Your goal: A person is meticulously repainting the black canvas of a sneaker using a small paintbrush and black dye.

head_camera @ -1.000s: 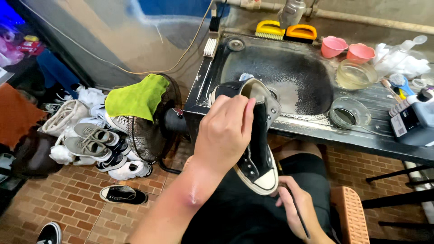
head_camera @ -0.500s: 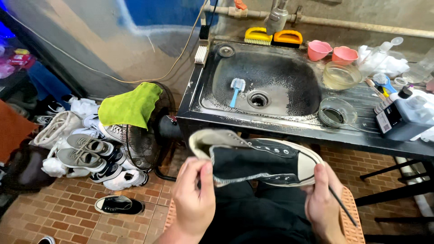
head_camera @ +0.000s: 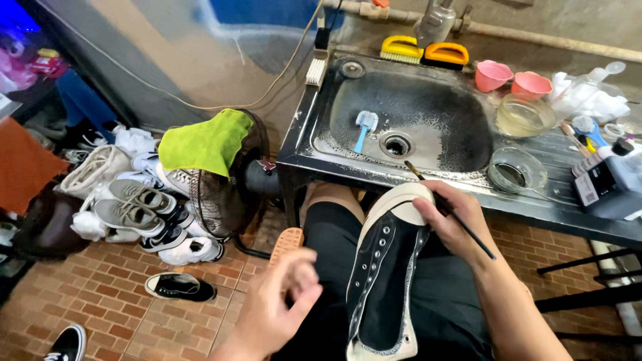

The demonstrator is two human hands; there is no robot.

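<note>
Right hand [head_camera: 449, 215]: closed grip on the toe cap of a black high-top sneaker [head_camera: 384, 281], thin dark brush handle [head_camera: 455, 215] pinched between the fingers at the same time. Handle runs diagonally, tip toward 11 o'clock over the sink edge, tail toward 5 o'clock past the wrist.

Sneaker lies along the lap on black shorts [head_camera: 334, 234], white toe at 12 o'clock, ankle opening at 6 o'clock, eyelets up, no laces visible.

Left hand [head_camera: 277, 304]: free, holds nothing, fingers loosely curled, motion-blurred. Sits at 9 o'clock from the sneaker, near it, not touching.

Outward:
- 12 o'clock from the right hand: black metal sink [head_camera: 414, 120] set in the bench [head_camera: 555, 200], wet, blue-and-white brush [head_camera: 364, 127] lying in the basin just left of the drain.
- Behind the sink: yellow scrub brush [head_camera: 400, 48] and orange scrub brush [head_camera: 447, 53] side by side.
- 1 o'clock: two pink cups [head_camera: 511, 79], glass bowl [head_camera: 523, 115] with cloudy liquid, smaller glass bowl [head_camera: 511, 171] nearer the bench edge.
- 9 o'clock from the left hand: floor fan [head_camera: 224, 194] with green cloth [head_camera: 204, 142] draped over it, pile of sneakers [head_camera: 140, 214] beyond on the brick floor [head_camera: 100, 307], one black shoe [head_camera: 179, 286] lying apart.
</note>
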